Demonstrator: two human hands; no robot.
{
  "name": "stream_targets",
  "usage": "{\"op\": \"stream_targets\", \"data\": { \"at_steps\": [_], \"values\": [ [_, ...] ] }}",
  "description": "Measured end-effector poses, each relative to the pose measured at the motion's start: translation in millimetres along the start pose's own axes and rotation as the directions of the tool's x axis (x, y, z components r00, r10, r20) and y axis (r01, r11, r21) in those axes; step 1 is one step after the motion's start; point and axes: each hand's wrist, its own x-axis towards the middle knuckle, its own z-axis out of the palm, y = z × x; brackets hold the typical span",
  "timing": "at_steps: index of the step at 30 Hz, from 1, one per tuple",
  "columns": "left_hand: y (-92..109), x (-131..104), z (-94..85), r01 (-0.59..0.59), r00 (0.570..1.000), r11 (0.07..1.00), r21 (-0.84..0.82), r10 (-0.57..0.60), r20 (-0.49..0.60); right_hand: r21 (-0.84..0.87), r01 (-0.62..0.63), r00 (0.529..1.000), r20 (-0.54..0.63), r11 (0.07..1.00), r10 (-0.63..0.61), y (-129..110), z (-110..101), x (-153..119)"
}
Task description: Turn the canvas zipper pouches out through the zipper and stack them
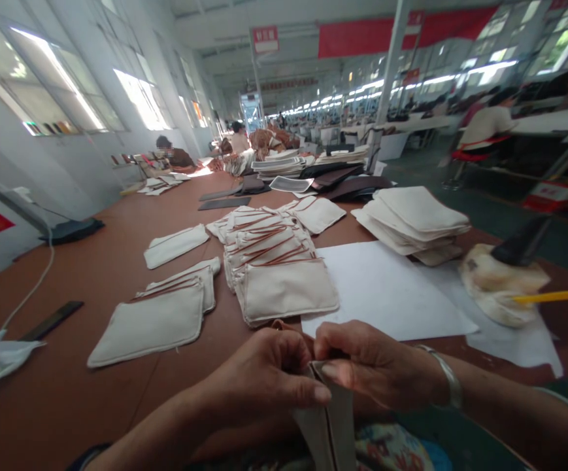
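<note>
Close to my body, a cream fabric pouch (340,425) with a dark slit down its middle hangs from my fingers. My left hand (268,369) pinches its upper edge, thumb laid along the near side. Right beside it, my right hand (376,363) grips the same top edge between thumb and curled fingers. A small brown bit shows behind the fingertips, too covered to make out. Just past my hands lies a long overlapping row of cream pouches (288,288) with brown edging. A smaller group of such pouches (149,324) is to the left.
White paper (386,291) lies right of the row, with stacked cream panels (414,216) behind it. A glue-stained container (502,281) with a yellow stick (558,296) stands at right. A dark strip (51,322) and white cloth (4,360) are at left. Other people sit farther back.
</note>
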Motion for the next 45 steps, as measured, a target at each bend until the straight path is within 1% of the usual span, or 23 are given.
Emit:
{"op": "stream_targets", "data": {
  "at_steps": [2, 6, 9, 12, 16, 19, 21, 23, 26, 27, 28, 29, 30, 32, 33, 34, 35, 37, 39, 41, 43, 44, 45],
  "values": [
    [-1.0, 2.0, -0.9, 0.016, 0.999, 0.998, 0.053, -0.014, -0.047, -0.010, 0.005, 1.000, 0.001, 1.000, -0.005, 0.9, -2.4, -1.6],
    [-1.7, 5.3, -1.2, 0.044, 0.997, 0.996, 0.078, -0.038, -0.074, -0.025, -0.004, 1.000, -0.017, 1.000, 0.004, 7.8, -7.0, -5.9],
    [0.0, 7.4, 2.0, 0.040, 0.993, 0.992, 0.124, -0.026, -0.112, 0.011, -0.023, 0.999, -0.038, 1.000, 0.023, 13.5, -5.7, -6.7],
    [3.9, 9.0, 7.7, 0.046, 0.989, 0.974, 0.222, -0.014, -0.145, -0.018, -0.052, 0.993, -0.107, 0.998, 0.050, 14.8, -1.2, -4.5],
    [5.6, 11.0, 10.7, 0.088, 0.980, 0.897, 0.432, 0.000, -0.200, -0.120, -0.014, 0.982, -0.191, 0.993, -0.009, 15.9, 3.0, -1.9],
    [-0.8, 13.0, 7.8, 0.042, 0.968, 0.734, 0.677, 0.137, -0.208, -0.139, -0.037, 0.977, -0.211, 0.990, 0.007, 20.5, 4.1, -3.4],
    [-8.1, 13.7, 6.9, -0.014, 0.953, 0.587, 0.810, 0.252, -0.166, -0.163, -0.027, 0.973, -0.229, 0.986, -0.011, 24.5, 5.0, -5.2],
    [-16.6, 13.4, 8.3, -0.041, 0.934, 0.405, 0.913, 0.340, -0.109, -0.192, 0.003, 0.967, -0.248, 0.981, -0.052, 28.4, 6.2, -6.5],
    [-27.1, 12.3, 12.6, -0.016, 0.919, 0.098, 0.995, 0.393, -0.024, -0.211, 0.019, 0.959, -0.272, 0.977, -0.077, 32.0, 7.6, -6.7],
    [-28.8, 11.9, 13.3, 0.005, 0.918, 0.036, 0.999, 0.396, -0.019, -0.200, 0.000, 0.957, -0.283, 0.980, -0.058, 32.3, 7.8, -6.5],
    [-29.1, 11.4, 13.2, 0.021, 0.917, 0.024, 0.999, 0.397, -0.029, -0.179, -0.036, 0.957, -0.289, 0.983, -0.018, 32.3, 7.7, -6.4],
    [-27.8, 10.7, 12.2, 0.029, 0.917, 0.072, 0.997, 0.396, -0.055, -0.147, -0.085, 0.957, -0.289, 0.986, 0.040, 31.8, 7.5, -6.3],
    [-25.0, 10.0, 10.4, 0.022, 0.915, 0.168, 0.986, 0.395, -0.088, -0.106, -0.138, 0.954, -0.283, 0.985, 0.103, 31.2, 7.2, -6.3],
    [-16.7, 8.3, 5.5, -0.024, 0.920, 0.418, 0.908, 0.364, -0.143, -0.020, -0.225, 0.942, -0.260, 0.974, 0.213, 29.7, 6.4, -6.8],
    [-12.4, 7.6, 3.1, -0.046, 0.931, 0.525, 0.850, 0.332, -0.154, 0.015, -0.254, 0.936, -0.248, 0.967, 0.250, 29.0, 6.1, -7.1],
    [-8.9, 7.2, 1.3, -0.058, 0.940, 0.600, 0.798, 0.301, -0.159, 0.039, -0.271, 0.931, -0.244, 0.962, 0.272, 28.5, 5.9, -7.2],
    [-6.9, 7.1, 0.3, -0.059, 0.947, 0.640, 0.766, 0.280, -0.160, 0.054, -0.282, 0.927, -0.242, 0.958, 0.286, 28.2, 5.8, -7.3],
    [-8.4, 8.4, 0.7, -0.048, 0.938, 0.623, 0.781, 0.296, -0.178, 0.063, -0.293, 0.923, -0.242, 0.954, 0.299, 28.1, 6.1, -6.9],
    [-16.2, 11.2, 3.7, -0.036, 0.902, 0.497, 0.867, 0.391, -0.186, 0.055, -0.294, 0.922, -0.247, 0.954, 0.298, 28.8, 7.1, -6.1],
    [-26.2, 14.2, 7.6, -0.037, 0.861, 0.277, 0.960, 0.497, -0.110, 0.047, -0.292, 0.921, -0.255, 0.955, 0.294, 29.7, 8.8, -5.6],
    [-34.1, 16.4, 10.6, -0.038, 0.837, 0.050, 0.998, 0.546, 0.004, 0.042, -0.301, 0.916, -0.264, 0.953, 0.301, 30.5, 10.4, -6.0],
    [-36.4, 17.0, 11.3, -0.036, 0.833, -0.020, 0.999, 0.552, 0.041, 0.042, -0.308, 0.912, -0.270, 0.950, 0.308, 30.6, 11.0, -6.7],
    [-37.5, 17.1, 11.3, -0.026, 0.831, -0.036, 0.999, 0.555, 0.042, 0.041, -0.318, 0.908, -0.273, 0.947, 0.316, 30.4, 11.2, -7.5]
  ]
}}
